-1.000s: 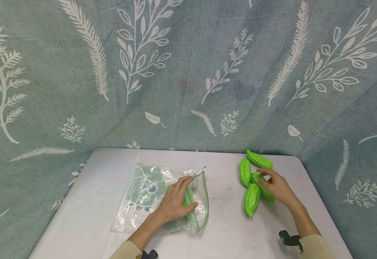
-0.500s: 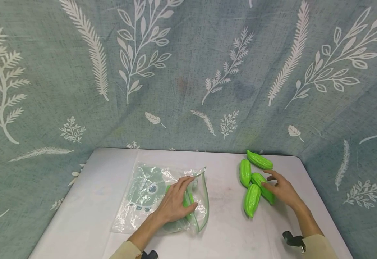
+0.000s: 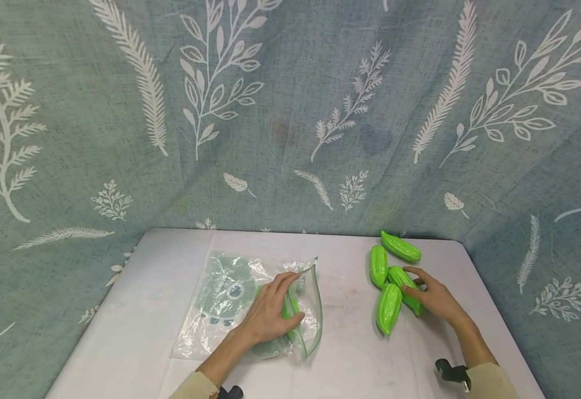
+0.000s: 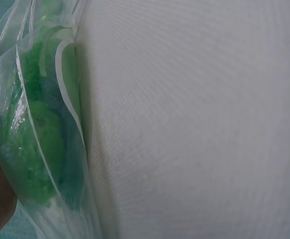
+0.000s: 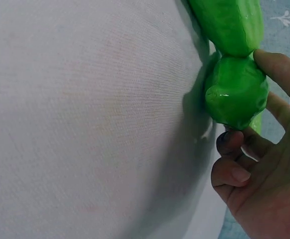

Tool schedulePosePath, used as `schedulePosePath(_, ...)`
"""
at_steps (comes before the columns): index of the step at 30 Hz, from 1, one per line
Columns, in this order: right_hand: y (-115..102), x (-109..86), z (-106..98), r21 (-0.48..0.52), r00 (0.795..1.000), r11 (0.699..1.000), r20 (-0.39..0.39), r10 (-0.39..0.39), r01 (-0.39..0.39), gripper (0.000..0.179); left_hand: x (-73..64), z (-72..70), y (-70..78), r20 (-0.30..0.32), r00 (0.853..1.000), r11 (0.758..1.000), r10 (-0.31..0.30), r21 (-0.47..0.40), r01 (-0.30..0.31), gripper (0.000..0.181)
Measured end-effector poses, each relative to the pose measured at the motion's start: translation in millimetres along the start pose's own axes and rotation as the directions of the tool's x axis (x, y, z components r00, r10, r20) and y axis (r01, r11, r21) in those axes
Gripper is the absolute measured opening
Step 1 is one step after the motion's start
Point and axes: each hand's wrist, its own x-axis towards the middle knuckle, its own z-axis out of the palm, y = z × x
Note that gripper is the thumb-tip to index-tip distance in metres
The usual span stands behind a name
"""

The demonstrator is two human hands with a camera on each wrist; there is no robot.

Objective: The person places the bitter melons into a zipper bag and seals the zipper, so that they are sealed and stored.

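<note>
A clear zip bag (image 3: 222,274) with a cartoon print lies on the table's left half, its green-edged mouth to the right. My left hand (image 3: 265,313) rests on it near the mouth, thumb and fingers spread. Through the plastic, green bumpy contents (image 4: 35,149) show beside that hand in the left wrist view. On the right, my right hand (image 3: 435,296) pinches a shiny green bitter melon (image 5: 237,94), thumb on one side and fingers on the other. Lying close around it are other bitter melons: one nearer me (image 3: 389,310), one upright-lying (image 3: 378,266) and one at the back (image 3: 400,247).
The white table (image 3: 345,354) ends at the back against a blue-green leaf-patterned cloth (image 3: 280,138), which also hangs along both sides. Dark wrist camera mounts (image 3: 452,370) sit by the sleeves.
My right hand has shifted slightly right and toward me, then its thumb and fingers have closed in on the bitter melon. The left hand and the bag have stayed still.
</note>
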Motion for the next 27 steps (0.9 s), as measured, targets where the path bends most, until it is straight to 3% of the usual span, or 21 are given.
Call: schedulePosePath(27,0.4,1.3,1.8,-0.007,1.0,1.0,-0.011,0.0,0.0,0.079,0.3,0.1,-0.7,-0.027,0.999,0.999,0.024,0.024,-0.024,0.089)
